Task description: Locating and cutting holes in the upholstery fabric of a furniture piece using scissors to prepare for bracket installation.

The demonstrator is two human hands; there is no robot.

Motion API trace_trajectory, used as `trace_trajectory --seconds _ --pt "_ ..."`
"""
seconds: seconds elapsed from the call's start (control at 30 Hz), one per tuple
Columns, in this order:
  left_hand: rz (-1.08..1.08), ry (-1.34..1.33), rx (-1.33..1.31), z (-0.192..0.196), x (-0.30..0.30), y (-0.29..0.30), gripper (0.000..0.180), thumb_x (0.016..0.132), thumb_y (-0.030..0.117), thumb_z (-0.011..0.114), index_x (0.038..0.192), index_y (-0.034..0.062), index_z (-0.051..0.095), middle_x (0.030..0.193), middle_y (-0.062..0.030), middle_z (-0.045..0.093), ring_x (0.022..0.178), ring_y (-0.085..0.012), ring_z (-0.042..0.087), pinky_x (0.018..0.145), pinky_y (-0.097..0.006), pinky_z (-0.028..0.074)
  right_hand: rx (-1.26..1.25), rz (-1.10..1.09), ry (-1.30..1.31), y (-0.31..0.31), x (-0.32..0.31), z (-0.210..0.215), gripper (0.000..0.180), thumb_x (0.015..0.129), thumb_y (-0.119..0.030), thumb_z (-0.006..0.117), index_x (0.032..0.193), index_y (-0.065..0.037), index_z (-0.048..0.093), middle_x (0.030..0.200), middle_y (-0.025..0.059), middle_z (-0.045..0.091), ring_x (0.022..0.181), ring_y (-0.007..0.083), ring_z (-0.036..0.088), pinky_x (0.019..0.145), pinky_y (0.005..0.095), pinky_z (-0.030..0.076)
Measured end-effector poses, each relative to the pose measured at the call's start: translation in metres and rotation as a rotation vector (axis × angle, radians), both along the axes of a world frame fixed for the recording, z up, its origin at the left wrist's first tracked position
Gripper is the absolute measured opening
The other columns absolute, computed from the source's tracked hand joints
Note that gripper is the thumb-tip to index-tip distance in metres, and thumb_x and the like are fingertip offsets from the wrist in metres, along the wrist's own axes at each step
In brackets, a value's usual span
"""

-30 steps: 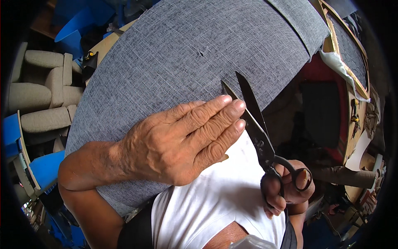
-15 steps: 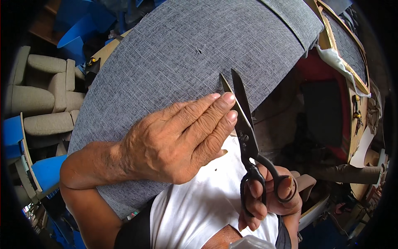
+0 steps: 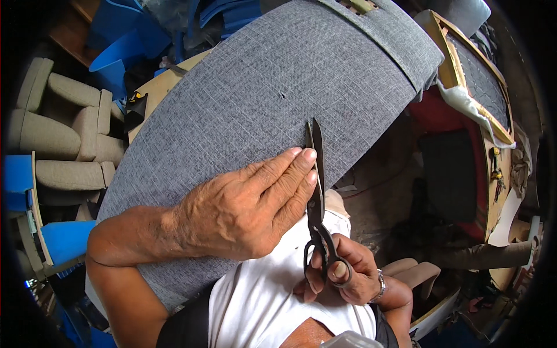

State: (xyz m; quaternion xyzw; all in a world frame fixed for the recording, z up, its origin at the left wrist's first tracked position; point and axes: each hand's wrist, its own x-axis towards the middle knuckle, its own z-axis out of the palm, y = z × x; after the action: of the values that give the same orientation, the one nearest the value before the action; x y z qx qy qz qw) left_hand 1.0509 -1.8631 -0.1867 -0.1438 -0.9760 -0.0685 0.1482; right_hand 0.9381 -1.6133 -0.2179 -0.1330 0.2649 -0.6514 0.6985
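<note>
Right fingers (image 3: 357, 253) grip black scissors (image 3: 315, 216), 2 blades (image 3: 319, 180) ajar; left fingers (image 3: 284, 176) extend over grey fabric (image 3: 232, 110).

Beige sofa seats (image 3: 49, 136) at my left, blue sheets (image 3: 67, 240) close to them, at my right a wooden frame (image 3: 454, 69) with white cloth (image 3: 461, 100) along its edge, a brown roll (image 3: 493, 250)

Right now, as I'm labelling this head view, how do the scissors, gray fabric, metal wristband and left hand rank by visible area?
Largest to smallest:
1. Gray fabric
2. Left hand
3. Scissors, about as long as the hand but much thinner
4. Metal wristband
</note>
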Motion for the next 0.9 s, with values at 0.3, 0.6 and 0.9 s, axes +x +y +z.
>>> trace_trajectory --seconds 0.3,0.6,0.9 --pt "0.046 -0.037 -0.105 0.006 0.007 0.006 0.034 0.099 0.005 0.065 0.124 -0.0188 0.066 0.128 -0.04 0.067 0.124 -0.0487 0.068 0.099 -0.049 0.063 -0.084 -0.034 0.013 -0.019 0.022 -0.016 0.021 0.113 -0.02 0.057 0.122 0.0 0.053 0.101 0.0098 0.067 0.088 0.0166 0.07 0.082 0.0344 0.059" --pt "0.044 -0.04 -0.196 0.004 0.01 0.01 0.036 0.099 0.004 0.064 0.127 -0.0203 0.064 0.128 -0.0414 0.066 0.125 -0.0509 0.067 0.099 -0.049 0.063 -0.03 -0.103 0.27 -0.014 0.025 -0.015 0.022 0.112 -0.022 0.059 0.114 0.0 0.055 0.09 0.0061 0.069 0.08 0.0125 0.07 0.074 0.0297 0.058" --pt "0.06 -0.037 -0.152 0.003 0.008 0.011 0.035 0.1 0.004 0.062 0.126 -0.0188 0.065 0.128 -0.0397 0.067 0.125 -0.0496 0.067 0.1 -0.049 0.063 -0.044 -0.078 0.479 -0.009 0.014 -0.016 0.028 0.113 -0.028 0.058 0.115 0.0 0.057 0.088 0.0067 0.071 0.078 0.0125 0.07 0.074 0.0293 0.057"
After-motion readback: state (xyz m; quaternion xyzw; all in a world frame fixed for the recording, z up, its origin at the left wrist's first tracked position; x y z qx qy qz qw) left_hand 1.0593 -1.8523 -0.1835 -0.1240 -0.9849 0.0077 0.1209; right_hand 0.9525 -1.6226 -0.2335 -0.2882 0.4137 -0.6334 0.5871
